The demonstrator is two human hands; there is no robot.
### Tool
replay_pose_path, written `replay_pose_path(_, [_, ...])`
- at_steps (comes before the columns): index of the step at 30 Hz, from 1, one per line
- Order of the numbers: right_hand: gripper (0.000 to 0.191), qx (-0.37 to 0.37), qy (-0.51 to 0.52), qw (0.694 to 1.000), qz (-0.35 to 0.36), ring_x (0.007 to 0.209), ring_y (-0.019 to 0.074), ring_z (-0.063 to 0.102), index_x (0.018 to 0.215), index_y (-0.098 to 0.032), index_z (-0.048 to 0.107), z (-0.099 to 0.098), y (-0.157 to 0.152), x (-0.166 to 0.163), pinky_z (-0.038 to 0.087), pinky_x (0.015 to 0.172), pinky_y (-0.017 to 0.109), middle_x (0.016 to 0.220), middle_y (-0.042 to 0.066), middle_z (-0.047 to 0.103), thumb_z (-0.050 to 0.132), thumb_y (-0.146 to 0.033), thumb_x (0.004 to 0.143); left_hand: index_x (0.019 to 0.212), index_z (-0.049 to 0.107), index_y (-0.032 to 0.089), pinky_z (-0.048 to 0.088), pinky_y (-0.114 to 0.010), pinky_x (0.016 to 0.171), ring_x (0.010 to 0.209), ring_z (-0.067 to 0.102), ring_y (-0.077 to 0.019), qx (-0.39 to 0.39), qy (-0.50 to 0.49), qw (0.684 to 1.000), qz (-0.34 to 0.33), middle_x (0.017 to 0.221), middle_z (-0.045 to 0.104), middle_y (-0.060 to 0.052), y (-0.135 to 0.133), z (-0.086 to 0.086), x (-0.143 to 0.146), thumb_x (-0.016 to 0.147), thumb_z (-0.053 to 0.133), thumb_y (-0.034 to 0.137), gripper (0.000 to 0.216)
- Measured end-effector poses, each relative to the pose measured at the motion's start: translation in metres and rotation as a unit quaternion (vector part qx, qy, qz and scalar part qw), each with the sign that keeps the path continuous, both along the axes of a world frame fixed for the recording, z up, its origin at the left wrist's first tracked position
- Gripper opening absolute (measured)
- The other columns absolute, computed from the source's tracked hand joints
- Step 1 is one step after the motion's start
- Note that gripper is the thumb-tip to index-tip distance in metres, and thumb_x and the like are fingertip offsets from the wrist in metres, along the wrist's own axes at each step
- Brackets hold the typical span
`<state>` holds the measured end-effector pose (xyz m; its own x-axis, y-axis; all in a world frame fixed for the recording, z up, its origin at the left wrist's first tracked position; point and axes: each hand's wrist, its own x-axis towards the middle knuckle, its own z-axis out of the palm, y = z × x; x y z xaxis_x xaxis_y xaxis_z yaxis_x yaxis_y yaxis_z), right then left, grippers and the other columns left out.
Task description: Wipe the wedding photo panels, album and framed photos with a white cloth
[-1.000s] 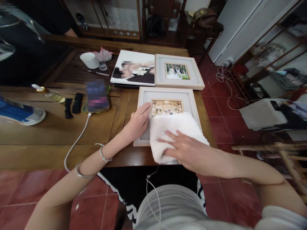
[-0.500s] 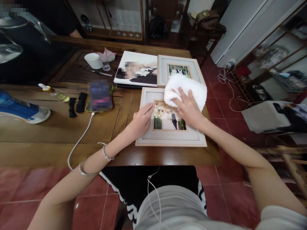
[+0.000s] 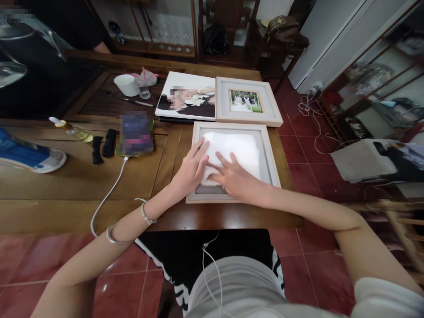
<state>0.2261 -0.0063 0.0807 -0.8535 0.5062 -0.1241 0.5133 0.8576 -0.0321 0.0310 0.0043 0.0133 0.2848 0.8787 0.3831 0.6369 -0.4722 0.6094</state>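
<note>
A fluffy white cloth (image 3: 243, 148) lies spread over the middle of a light-wood picture frame (image 3: 272, 165), hiding its photo. My right hand (image 3: 236, 179) rests flat on the lower part of the cloth with its fingers spread. At the frame's left side, my left hand (image 3: 193, 168) has its fingers stretched out over the cloth's left edge, its fingertips close to those of my right hand. Behind stand a second framed photo (image 3: 245, 101) on the right and a white-edged photo panel (image 3: 185, 95) on the left, both lying face up.
On the wooden table (image 3: 129, 187) to the left are a phone (image 3: 135, 132) on a white cable, a dropper bottle (image 3: 73, 130), black pieces (image 3: 108, 143), a blue bottle (image 3: 29, 152) and a white cup (image 3: 126, 85). A person's arm (image 3: 102, 47) shows at the back left.
My right hand has slid the cloth left and toward me, from the frame's upper right corner onto its middle. The front photo is now covered and the rear one uncovered.
</note>
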Motion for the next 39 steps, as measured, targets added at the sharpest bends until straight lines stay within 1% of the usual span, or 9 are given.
replay_pose_path(10, [0.042,-0.005,-0.02,1.0,0.008,0.138,0.0449,0.045,0.109,-0.02,0.073,0.02,-0.037,0.047,0.05,0.1,0.067,0.149,0.012,0.052,0.051,0.003,0.082,0.149,0.039,0.011,0.031,-0.051,0.12,0.147,0.035,-0.0288,-0.043,0.063,0.997,-0.016,0.156,0.041,-0.02,0.001,0.002,0.005,0.105,0.03,0.036,0.052])
replay_pose_path(14, [0.055,-0.122,-0.018,0.992,-0.03,0.095,0.0225,0.074,0.112,-0.028,0.073,0.06,0.002,0.096,0.061,0.085,0.036,0.127,0.008,0.071,0.051,0.007,0.075,0.149,0.041,0.012,0.033,-0.054,0.119,0.147,0.035,-0.0309,-0.046,0.08,0.995,-0.034,0.155,0.041,-0.02,0.001,0.003,0.002,0.103,0.037,0.032,0.051])
replay_pose_path(16, [0.037,-0.162,0.055,0.985,-0.029,0.081,0.0132,0.073,0.103,-0.021,0.076,0.081,0.032,0.113,0.056,0.076,0.024,0.1,0.001,0.078,0.048,-0.004,0.084,0.149,0.041,0.014,0.034,-0.057,0.116,0.147,0.035,-0.0318,-0.046,0.088,0.994,-0.045,0.155,0.043,-0.018,0.0,0.004,0.002,0.102,0.039,0.03,0.05])
replay_pose_path(19, [0.036,-0.022,0.192,0.964,-0.181,0.077,0.0139,0.07,0.092,-0.011,0.075,0.098,0.075,0.112,0.051,0.07,0.027,0.087,-0.002,0.075,0.042,-0.026,0.094,0.149,0.042,0.016,0.037,-0.058,0.114,0.147,0.035,-0.0316,-0.05,0.094,0.993,-0.049,0.155,0.044,-0.017,0.0,0.006,0.001,0.103,0.036,0.027,0.048])
replay_pose_path(23, [0.03,0.176,0.329,0.895,-0.243,0.103,0.0258,0.069,0.107,-0.006,0.072,0.079,0.111,0.067,0.053,0.091,0.038,0.102,0.005,0.076,0.048,-0.011,0.091,0.15,0.04,0.015,0.035,-0.055,0.116,0.147,0.036,-0.0285,-0.054,0.09,0.993,-0.052,0.156,0.042,-0.017,0.001,0.004,-0.001,0.102,0.03,0.02,0.049])
replay_pose_path(26, [0.055,0.118,0.251,0.951,-0.137,0.141,0.0286,0.045,0.121,-0.011,0.067,0.043,0.121,0.022,0.039,0.114,0.047,0.145,0.008,0.058,0.041,0.01,0.078,0.15,0.04,0.012,0.034,-0.054,0.118,0.147,0.036,-0.0277,-0.045,0.079,0.995,-0.05,0.155,0.042,-0.018,0.002,0.0,-0.002,0.1,0.03,0.016,0.051])
replay_pose_path(30, [0.054,0.047,0.112,0.992,0.014,0.15,0.0245,0.029,0.118,-0.018,0.065,-0.001,0.116,-0.012,0.026,0.121,0.057,0.152,0.004,0.051,0.038,0.01,0.08,0.145,0.046,0.01,0.037,-0.052,0.116,0.14,0.045,-0.0283,-0.038,0.071,0.996,-0.035,0.148,0.05,-0.018,0.004,-0.003,-0.002,0.098,0.033,0.014,0.049])
replay_pose_path(34, [0.051,0.035,0.073,0.997,-0.001,0.149,0.0238,0.033,0.119,-0.016,0.064,-0.013,0.108,0.003,0.028,0.121,0.052,0.147,0.011,0.055,0.04,0.008,0.082,0.143,0.048,0.012,0.038,-0.052,0.116,0.14,0.045,-0.0283,-0.036,0.063,0.997,-0.036,0.148,0.051,-0.017,0.005,-0.004,-0.001,0.097,0.034,0.014,0.048])
replay_pose_path(39, [0.046,0.042,0.007,0.996,-0.076,0.132,0.0297,0.054,0.104,-0.015,0.07,0.01,0.1,0.058,0.038,0.113,0.054,0.143,0.016,0.057,0.039,0.007,0.079,0.145,0.046,0.011,0.037,-0.053,0.117,0.144,0.041,-0.0281,-0.039,0.058,0.997,-0.031,0.151,0.047,-0.018,0.005,-0.004,-0.001,0.097,0.035,0.012,0.05])
